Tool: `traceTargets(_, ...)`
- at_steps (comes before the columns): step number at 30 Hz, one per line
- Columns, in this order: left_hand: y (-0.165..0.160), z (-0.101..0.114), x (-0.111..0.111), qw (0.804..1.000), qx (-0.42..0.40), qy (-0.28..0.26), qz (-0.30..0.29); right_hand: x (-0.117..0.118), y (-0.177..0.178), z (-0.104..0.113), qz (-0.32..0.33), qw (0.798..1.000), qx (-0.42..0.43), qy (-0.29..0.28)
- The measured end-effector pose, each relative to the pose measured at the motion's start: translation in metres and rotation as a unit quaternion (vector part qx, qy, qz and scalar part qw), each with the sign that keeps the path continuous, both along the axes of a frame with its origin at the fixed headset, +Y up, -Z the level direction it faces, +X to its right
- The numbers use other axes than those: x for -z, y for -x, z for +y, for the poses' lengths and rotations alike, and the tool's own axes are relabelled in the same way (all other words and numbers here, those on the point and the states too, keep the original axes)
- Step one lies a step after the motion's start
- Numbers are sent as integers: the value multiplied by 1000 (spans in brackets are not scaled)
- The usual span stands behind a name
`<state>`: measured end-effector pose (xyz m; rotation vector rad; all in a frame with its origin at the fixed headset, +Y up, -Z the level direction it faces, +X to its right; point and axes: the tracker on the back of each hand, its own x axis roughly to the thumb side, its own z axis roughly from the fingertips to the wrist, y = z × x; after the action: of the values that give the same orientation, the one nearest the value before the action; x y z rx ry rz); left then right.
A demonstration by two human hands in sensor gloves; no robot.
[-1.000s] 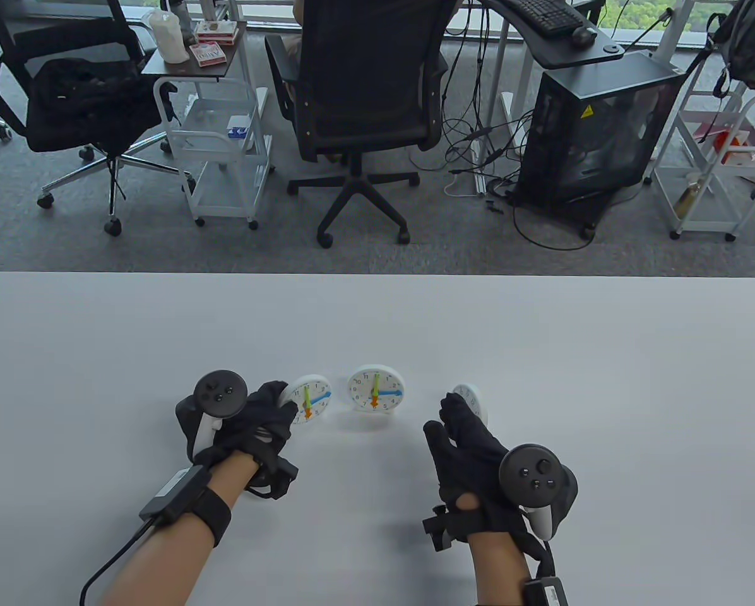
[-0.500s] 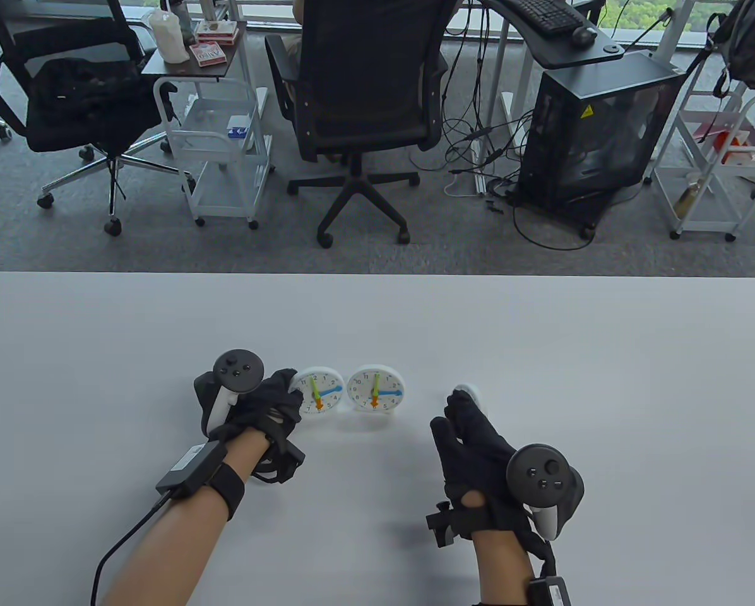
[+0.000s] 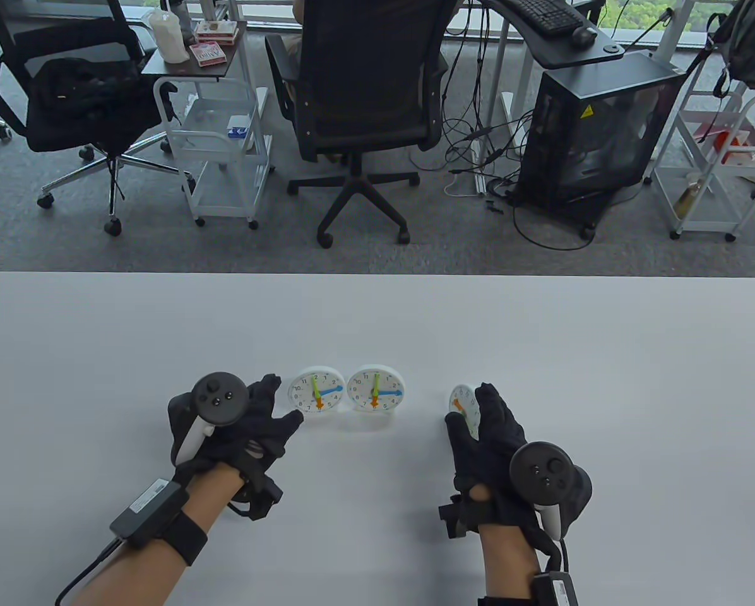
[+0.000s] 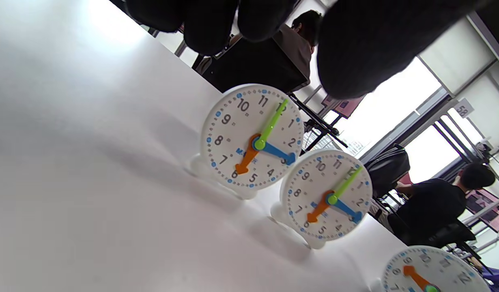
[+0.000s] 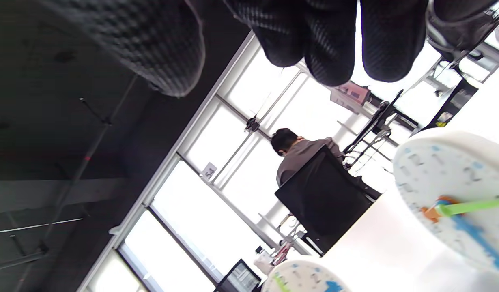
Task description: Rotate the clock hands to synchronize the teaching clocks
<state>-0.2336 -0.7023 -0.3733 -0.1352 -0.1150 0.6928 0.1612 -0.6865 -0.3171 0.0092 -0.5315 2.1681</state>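
Note:
Three white teaching clocks stand in a row on the white table (image 3: 541, 341). The left clock (image 3: 317, 391) and the middle clock (image 3: 375, 388) both show green at 12, blue at 3 and orange at 6; both also show in the left wrist view (image 4: 253, 138) (image 4: 326, 198). My left hand (image 3: 285, 399) is open with its fingers spread, just left of the left clock and apart from it. The right clock (image 3: 463, 409) is turned to the left, and its orange hand points up-left. My right hand (image 3: 467, 405) is open around it, thumb in front and fingers (image 3: 494, 410) behind; I cannot tell if it touches.
Office chairs (image 3: 365, 95), white carts (image 3: 223, 145) and a computer case (image 3: 595, 126) stand on the floor beyond the table's far edge. In the right wrist view the right clock (image 5: 456, 194) is close, below my fingertips (image 5: 314, 44).
My left hand has set the left clock down close beside the middle clock, let go and drawn back. My right hand has shifted right, so the right clock's face now shows.

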Motion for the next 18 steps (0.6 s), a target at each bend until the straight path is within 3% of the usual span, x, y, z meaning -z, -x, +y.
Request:
traceTargets(4, 5, 1, -45, 999, -13, -23, -25, 3, -13, -6, -35, 999, -12, 14)
traceTargets(9, 17, -2, -83, 998, -57, -25, -30, 4, -31, -16, -85, 996, -20, 30)
traceTargets(18, 15, -11, -89, 997, -49, -28, -47, 16, -35, -51, -116, 982, -86, 121)
